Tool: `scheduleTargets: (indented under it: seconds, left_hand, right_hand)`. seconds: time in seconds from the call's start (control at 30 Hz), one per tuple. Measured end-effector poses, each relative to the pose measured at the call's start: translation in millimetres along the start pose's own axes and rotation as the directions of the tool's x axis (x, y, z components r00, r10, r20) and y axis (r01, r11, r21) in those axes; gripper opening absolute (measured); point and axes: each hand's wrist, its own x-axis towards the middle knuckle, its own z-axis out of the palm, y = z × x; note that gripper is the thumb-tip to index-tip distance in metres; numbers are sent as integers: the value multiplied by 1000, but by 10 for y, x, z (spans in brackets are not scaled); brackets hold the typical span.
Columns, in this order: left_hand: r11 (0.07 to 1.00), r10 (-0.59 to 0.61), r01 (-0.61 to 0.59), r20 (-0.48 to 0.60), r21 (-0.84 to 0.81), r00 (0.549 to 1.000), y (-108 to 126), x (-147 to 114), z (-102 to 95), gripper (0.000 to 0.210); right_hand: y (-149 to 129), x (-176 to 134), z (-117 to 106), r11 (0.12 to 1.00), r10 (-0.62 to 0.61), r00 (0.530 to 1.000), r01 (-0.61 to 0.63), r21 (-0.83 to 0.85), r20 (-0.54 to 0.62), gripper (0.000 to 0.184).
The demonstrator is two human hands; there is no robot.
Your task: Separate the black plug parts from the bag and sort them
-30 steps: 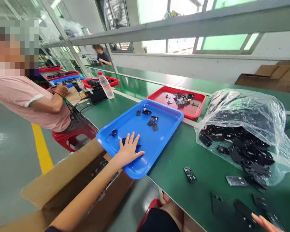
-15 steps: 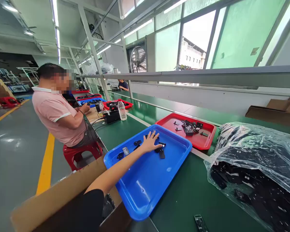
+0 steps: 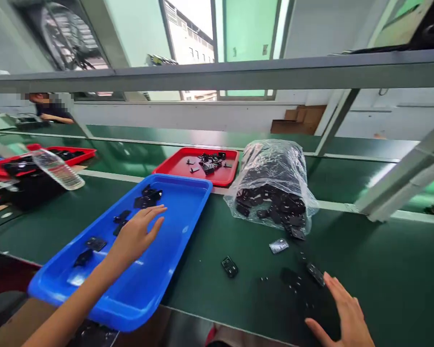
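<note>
My left hand (image 3: 138,232) hovers over the blue tray (image 3: 155,284), fingers stretched out and holding nothing. Small black plastic parts (image 3: 147,196) lie in the tray beyond the fingertips, and a few more lie along its left side. My right hand (image 3: 347,313), at the lower right, has thumb and fingers apart with nothing between them. Its index fingertip is close to a black plastic piece (image 3: 315,274); whether they touch I cannot tell. A black part (image 3: 229,266) and a silvery-faced part (image 3: 278,246) lie on the green table between the hands.
A clear plastic bag (image 3: 275,164) full of black parts lies with its mouth toward me. Behind the blue tray stands a red tray (image 3: 173,164) with black parts. A water bottle (image 3: 58,168) is at the left. A metal post (image 3: 401,178) rises at the right.
The view has swung right. My left hand has drawn back from the parts at the tray's far end, and my right hand has come into view.
</note>
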Motion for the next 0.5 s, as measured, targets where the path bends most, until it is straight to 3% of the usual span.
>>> scheduleTargets:
  seconds: [0.03,0.1,0.13,0.2,0.27,0.33,0.43,0.5]
  left_hand:
    - [988,130,-134,-58,-76,990,188,-221,72,39]
    - [917,359,-374,-123,-138,925,592,-635,287,38]
    - [890,422,-438,-131,-127,897,794,-792,421,41]
    - [879,454,-461,-87,-124,887,1154,-947,695,45]
    - [917,377,-375,-16,-134,926,1403,-892,911,47]
    - [927,241,-215,50,-308,969,1524,-722,1015,44]
    - [789,108,-4,133,-614,985,1545,-498,991,31]
    - [714,73,71,175,-697,982,1524,-442,928,26]
  right_hand:
    - [11,-31,12,998,10,1000,-9,-60,9,80]
    - [-29,-30,50,991,34,999,-28,-134,42,89]
    - [-76,5,73,987,42,997,-31,-155,69,93]
    - [-205,139,114,984,69,989,-46,-170,133,99]
    - [-357,328,147,984,100,975,-67,-167,200,100]
    - [-506,526,174,986,96,968,-61,-153,233,99]
    - [-686,748,208,995,8,978,13,-101,208,85]
    - [-761,810,224,995,-61,989,70,-64,136,61]
